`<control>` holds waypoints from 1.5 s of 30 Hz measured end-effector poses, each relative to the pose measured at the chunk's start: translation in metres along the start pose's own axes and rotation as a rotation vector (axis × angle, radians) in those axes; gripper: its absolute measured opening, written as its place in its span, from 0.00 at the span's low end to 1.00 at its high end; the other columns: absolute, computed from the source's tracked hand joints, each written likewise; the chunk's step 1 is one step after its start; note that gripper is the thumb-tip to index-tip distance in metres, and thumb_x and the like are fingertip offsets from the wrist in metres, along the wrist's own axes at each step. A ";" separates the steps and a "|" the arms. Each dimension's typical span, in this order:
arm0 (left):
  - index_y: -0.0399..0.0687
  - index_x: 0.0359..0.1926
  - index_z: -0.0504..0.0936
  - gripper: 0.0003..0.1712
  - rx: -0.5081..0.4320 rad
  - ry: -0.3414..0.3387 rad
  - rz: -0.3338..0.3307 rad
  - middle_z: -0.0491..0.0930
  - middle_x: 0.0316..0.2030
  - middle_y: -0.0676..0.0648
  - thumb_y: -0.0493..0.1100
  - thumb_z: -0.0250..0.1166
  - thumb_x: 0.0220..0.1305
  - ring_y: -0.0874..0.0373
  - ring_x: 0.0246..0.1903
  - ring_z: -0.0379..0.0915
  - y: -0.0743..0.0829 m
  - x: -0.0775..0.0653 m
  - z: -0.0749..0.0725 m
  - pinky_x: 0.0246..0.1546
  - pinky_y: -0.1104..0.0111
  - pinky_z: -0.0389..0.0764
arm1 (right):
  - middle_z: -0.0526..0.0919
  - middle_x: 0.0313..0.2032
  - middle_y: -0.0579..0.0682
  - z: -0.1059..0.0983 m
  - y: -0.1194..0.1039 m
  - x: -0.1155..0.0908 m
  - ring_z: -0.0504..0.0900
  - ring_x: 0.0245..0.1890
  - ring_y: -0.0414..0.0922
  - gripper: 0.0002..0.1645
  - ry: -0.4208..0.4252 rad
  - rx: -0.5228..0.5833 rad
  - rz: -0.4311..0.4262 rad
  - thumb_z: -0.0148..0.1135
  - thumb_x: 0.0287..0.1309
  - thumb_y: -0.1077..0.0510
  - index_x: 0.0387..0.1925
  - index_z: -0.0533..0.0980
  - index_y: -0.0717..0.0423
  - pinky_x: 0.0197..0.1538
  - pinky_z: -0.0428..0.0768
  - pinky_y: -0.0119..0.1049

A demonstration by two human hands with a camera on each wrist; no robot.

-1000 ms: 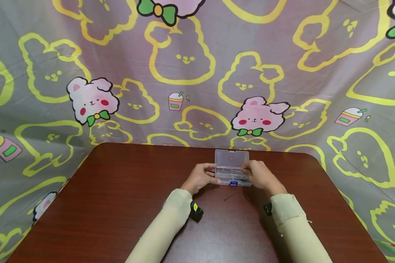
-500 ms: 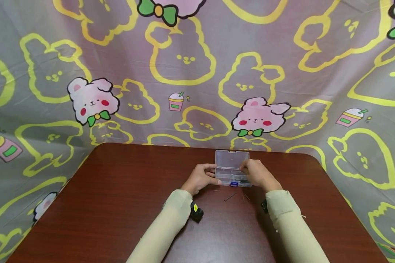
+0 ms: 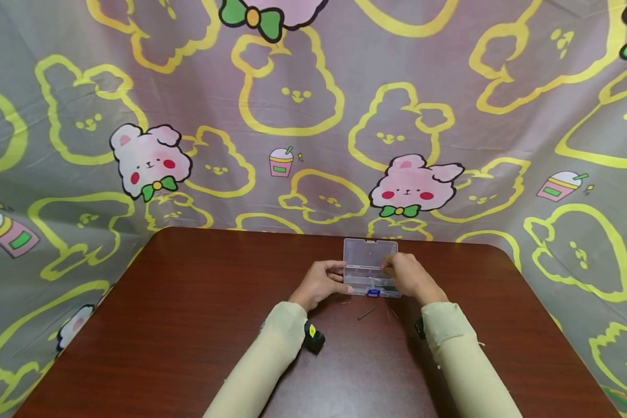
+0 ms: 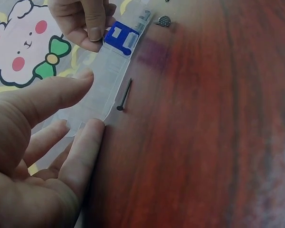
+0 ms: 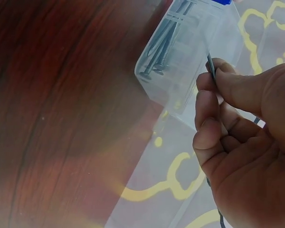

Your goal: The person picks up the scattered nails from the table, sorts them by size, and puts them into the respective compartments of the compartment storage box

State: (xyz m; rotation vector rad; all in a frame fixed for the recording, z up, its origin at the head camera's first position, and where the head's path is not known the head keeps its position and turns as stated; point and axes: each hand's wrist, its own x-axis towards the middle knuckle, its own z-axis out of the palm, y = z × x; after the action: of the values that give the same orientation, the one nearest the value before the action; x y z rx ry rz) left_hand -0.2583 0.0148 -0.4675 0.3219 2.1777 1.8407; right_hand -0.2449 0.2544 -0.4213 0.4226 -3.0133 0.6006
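A clear plastic compartment box (image 3: 366,252) stands near the table's far side, its lid raised and a blue latch (image 4: 121,38) on its front. My left hand (image 3: 319,284) holds the box's left end between thumb and fingers. Over the right part of the box, my right hand (image 3: 410,276) pinches a thin dark nail (image 5: 211,64) between thumb and index finger; its lower part is hidden by the fingers. Several long nails (image 5: 159,52) lie in the front compartment. What fills the back compartments is too small to tell.
Several loose nails (image 3: 367,313) lie on the brown table (image 3: 214,325) in front of the box. One dark nail (image 4: 125,95) is close to the box's front edge. A patterned curtain (image 3: 188,87) hangs behind the table and at both sides.
My right hand has shifted slightly left over the box during the last second, and its forearm has swung inward a little. The left hand keeps its place at the box.
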 end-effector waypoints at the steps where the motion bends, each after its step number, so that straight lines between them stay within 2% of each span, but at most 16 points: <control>1: 0.42 0.61 0.81 0.39 -0.001 0.000 -0.001 0.82 0.45 0.42 0.29 0.81 0.44 0.50 0.47 0.78 0.000 0.000 0.000 0.43 0.65 0.81 | 0.84 0.37 0.53 0.000 0.000 0.000 0.79 0.36 0.49 0.07 0.001 0.003 0.002 0.61 0.65 0.70 0.37 0.84 0.61 0.43 0.82 0.48; 8: 0.42 0.61 0.81 0.39 -0.002 -0.009 -0.007 0.82 0.46 0.42 0.30 0.82 0.44 0.51 0.46 0.77 0.001 0.001 0.001 0.42 0.65 0.81 | 0.83 0.40 0.56 -0.002 0.004 -0.005 0.81 0.43 0.53 0.10 0.031 0.017 -0.012 0.58 0.65 0.71 0.42 0.83 0.64 0.48 0.81 0.51; 15: 0.44 0.61 0.81 0.39 0.007 -0.013 -0.012 0.82 0.46 0.44 0.32 0.82 0.44 0.54 0.45 0.78 0.000 0.001 0.001 0.42 0.65 0.81 | 0.82 0.37 0.54 -0.005 0.004 -0.015 0.78 0.36 0.48 0.06 0.038 0.083 -0.022 0.60 0.67 0.69 0.41 0.82 0.64 0.43 0.82 0.49; 25: 0.45 0.61 0.82 0.39 -0.001 -0.014 -0.009 0.82 0.45 0.44 0.32 0.82 0.45 0.53 0.45 0.78 0.000 0.001 -0.002 0.42 0.64 0.82 | 0.83 0.35 0.49 -0.005 -0.003 -0.032 0.80 0.36 0.45 0.05 0.069 0.115 -0.124 0.63 0.65 0.68 0.38 0.84 0.62 0.42 0.82 0.46; 32: 0.46 0.62 0.81 0.39 0.002 -0.020 -0.018 0.81 0.48 0.44 0.33 0.82 0.46 0.52 0.47 0.77 0.003 0.000 -0.004 0.44 0.63 0.81 | 0.81 0.29 0.43 -0.005 -0.013 -0.041 0.76 0.29 0.39 0.07 0.007 0.105 -0.157 0.65 0.63 0.68 0.32 0.84 0.55 0.35 0.80 0.38; 41: 0.47 0.63 0.80 0.40 0.007 -0.020 -0.029 0.82 0.48 0.45 0.33 0.82 0.46 0.52 0.47 0.77 0.003 -0.001 -0.004 0.45 0.62 0.81 | 0.83 0.30 0.39 0.000 -0.017 -0.046 0.80 0.31 0.36 0.06 -0.045 0.090 -0.178 0.68 0.61 0.66 0.31 0.86 0.53 0.37 0.81 0.38; 45: 0.46 0.63 0.80 0.40 0.009 -0.021 -0.028 0.82 0.47 0.45 0.33 0.82 0.46 0.53 0.47 0.77 0.002 -0.001 -0.003 0.45 0.63 0.81 | 0.83 0.29 0.37 0.005 -0.019 -0.049 0.78 0.30 0.35 0.06 -0.098 0.083 -0.237 0.70 0.60 0.65 0.30 0.86 0.52 0.34 0.79 0.35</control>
State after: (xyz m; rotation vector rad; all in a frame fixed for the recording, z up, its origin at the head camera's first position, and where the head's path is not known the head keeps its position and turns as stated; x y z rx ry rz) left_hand -0.2582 0.0118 -0.4648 0.3098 2.1661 1.8058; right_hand -0.1924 0.2478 -0.4235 0.8227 -2.9712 0.7046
